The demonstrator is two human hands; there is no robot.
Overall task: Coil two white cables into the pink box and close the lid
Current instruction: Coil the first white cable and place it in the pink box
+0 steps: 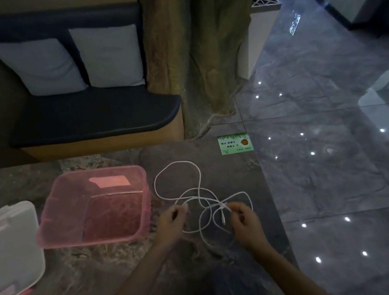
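A translucent pink box (54, 215) stands open on the dark marbled table, with nothing inside. Its white lid (6, 251) lies flat to the left of it. To the right of the box, white cables (179, 172) lie tangled in loose loops on the table. My left hand (172, 223) pinches a cable strand near the box's right wall. My right hand (245, 224) pinches another strand near a connector end, at the right side of the tangle. I cannot separate the two cables by eye.
A green card (235, 143) lies at the table's far right corner. The table's right edge (273, 201) drops to a glossy grey floor. Behind the table are a dark bench (97, 117) with two grey cushions and a tree-like pillar (197, 44).
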